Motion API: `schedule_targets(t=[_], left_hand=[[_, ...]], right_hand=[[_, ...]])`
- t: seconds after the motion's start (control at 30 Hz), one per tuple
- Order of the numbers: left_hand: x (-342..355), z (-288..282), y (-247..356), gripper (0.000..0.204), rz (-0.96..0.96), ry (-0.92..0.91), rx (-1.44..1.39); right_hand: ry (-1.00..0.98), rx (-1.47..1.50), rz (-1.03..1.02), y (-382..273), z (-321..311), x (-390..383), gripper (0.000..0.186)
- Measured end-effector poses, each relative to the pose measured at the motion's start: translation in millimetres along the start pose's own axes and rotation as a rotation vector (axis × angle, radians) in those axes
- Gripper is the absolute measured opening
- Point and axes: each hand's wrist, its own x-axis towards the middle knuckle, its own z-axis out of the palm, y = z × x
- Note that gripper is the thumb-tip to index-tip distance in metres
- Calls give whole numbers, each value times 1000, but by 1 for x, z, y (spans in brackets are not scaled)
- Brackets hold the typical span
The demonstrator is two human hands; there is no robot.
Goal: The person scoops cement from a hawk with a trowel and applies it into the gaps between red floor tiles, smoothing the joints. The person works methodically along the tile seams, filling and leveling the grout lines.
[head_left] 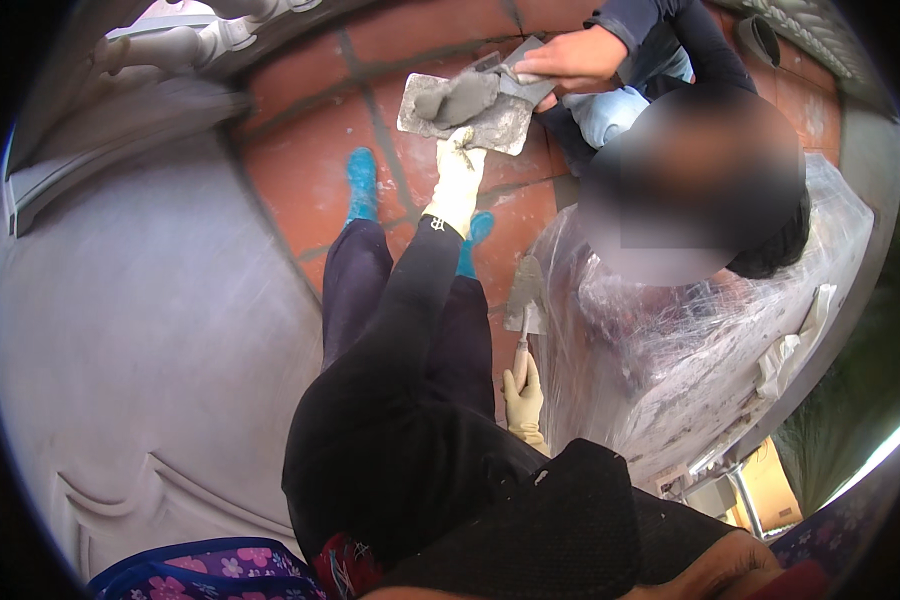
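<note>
My left hand (458, 182), in a pale rubber glove, is stretched forward and closed under a flat mortar board (510, 128). Grey wet mortar (465, 98) lies heaped on the board. A co-worker's bare hand (582, 56) holds a flat grey trowel (526, 72) against the right side of that board, by the mortar. Lower down, close to my body, my gloved right hand (525, 408) grips the handle of a pointing trowel (526, 285). Its mortar-smeared blade points away from me, over the floor.
Red floor tiles (305, 175) lie beneath my blue-covered feet (362, 185). A smooth grey wall (150, 290) runs along the left. To the right, clear plastic wrap (610, 370) covers a bulky thing beside the crouching co-worker. A floral cloth (210, 575) shows at the lower left.
</note>
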Motion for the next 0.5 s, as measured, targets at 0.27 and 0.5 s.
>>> schedule_targets(t=[0.27, 0.5], left_hand=[[-11, 1, 25, 47, 162, -205, 309], [-40, 8, 37, 48, 429, -412, 907]], right_hand=[[21, -96, 4, 7, -11, 21, 58], [-14, -104, -84, 2, -16, 25, 58]])
